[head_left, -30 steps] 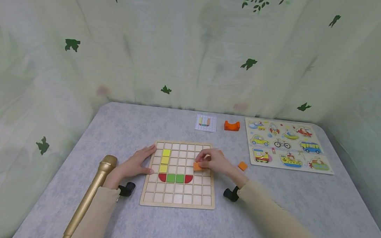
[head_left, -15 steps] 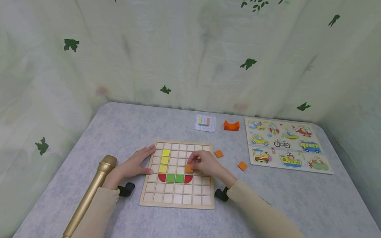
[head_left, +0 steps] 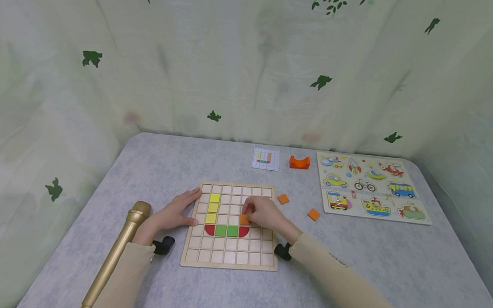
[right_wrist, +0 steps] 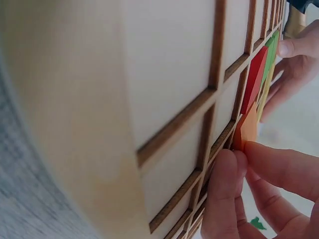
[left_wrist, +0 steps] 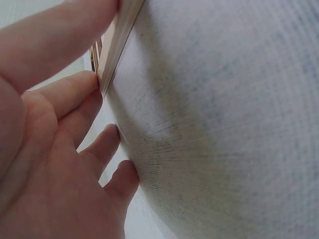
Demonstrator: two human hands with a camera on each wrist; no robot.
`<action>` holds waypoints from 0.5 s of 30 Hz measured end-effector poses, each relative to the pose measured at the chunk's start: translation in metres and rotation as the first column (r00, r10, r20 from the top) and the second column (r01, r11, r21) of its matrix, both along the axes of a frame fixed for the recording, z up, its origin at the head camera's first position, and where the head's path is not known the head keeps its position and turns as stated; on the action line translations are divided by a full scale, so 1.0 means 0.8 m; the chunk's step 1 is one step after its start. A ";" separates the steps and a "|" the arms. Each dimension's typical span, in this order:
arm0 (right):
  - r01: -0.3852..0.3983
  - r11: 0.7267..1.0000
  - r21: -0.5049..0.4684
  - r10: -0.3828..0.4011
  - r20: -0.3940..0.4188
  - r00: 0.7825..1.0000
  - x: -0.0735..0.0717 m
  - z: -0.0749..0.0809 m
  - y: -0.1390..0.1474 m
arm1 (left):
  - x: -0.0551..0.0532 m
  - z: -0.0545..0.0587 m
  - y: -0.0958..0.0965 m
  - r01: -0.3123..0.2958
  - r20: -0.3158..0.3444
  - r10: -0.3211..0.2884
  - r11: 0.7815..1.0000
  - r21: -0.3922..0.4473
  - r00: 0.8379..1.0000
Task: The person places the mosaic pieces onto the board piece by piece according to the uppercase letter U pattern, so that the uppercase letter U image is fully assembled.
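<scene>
A wooden grid board (head_left: 189,256) lies flat on the table. Three yellow square tiles (head_left: 213,207) form a column on it, above a row of two green tiles (head_left: 226,231) between two red rounded pieces (head_left: 243,232). My right hand (head_left: 265,213) pinches an orange square tile (head_left: 244,220) at the cell just above the right red piece; in the right wrist view the orange tile (right_wrist: 247,127) sits against the red piece (right_wrist: 254,79). My left hand (head_left: 175,212) rests along the board's left edge, its fingers (left_wrist: 75,89) touching the rim and the table.
Two loose orange tiles (head_left: 283,199) lie right of the board. Behind it are a pattern card (head_left: 266,159) and an orange curved block (head_left: 299,162). A vehicle picture puzzle (head_left: 371,188) lies at the right, and a gold microphone (head_left: 121,245) by my left forearm.
My right hand has moved left with the orange tile, onto the cell above the right red piece, and then lowered there. The left hand has stayed at the board's edge.
</scene>
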State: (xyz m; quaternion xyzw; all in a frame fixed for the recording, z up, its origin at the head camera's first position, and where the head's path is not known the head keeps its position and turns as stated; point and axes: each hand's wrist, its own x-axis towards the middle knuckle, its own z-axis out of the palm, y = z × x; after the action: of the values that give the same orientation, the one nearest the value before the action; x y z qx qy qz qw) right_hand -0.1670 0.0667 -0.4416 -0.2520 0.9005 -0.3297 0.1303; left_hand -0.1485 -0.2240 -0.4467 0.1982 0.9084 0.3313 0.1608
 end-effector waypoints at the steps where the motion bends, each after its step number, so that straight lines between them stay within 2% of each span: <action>1: 0.001 1.000 0.008 -0.001 -0.006 1.000 0.000 0.000 0.000 | 0.000 0.000 0.000 -0.001 0.000 0.001 1.000 0.000 1.000; 7: 0.011 1.000 0.003 -0.011 0.015 1.000 -0.001 -0.004 0.000 | 0.000 0.001 0.000 -0.002 -0.001 0.002 1.000 -0.007 1.000; 11: 0.025 0.995 -0.098 -0.015 0.097 0.995 -0.002 -0.006 0.007 | 0.001 0.002 0.001 -0.001 0.000 0.001 1.000 -0.005 1.000; 15: 0.046 0.974 -0.224 0.004 0.217 0.976 -0.005 -0.008 0.019 | 0.001 0.002 0.001 -0.003 0.003 0.003 1.000 -0.005 1.000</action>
State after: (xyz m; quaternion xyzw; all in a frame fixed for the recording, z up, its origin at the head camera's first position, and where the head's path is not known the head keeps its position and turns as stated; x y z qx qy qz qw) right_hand -0.1707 0.0817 -0.4484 -0.2182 0.8399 -0.4575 0.1941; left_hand -0.1477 -0.2232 -0.4450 0.1961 0.9092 0.3297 0.1620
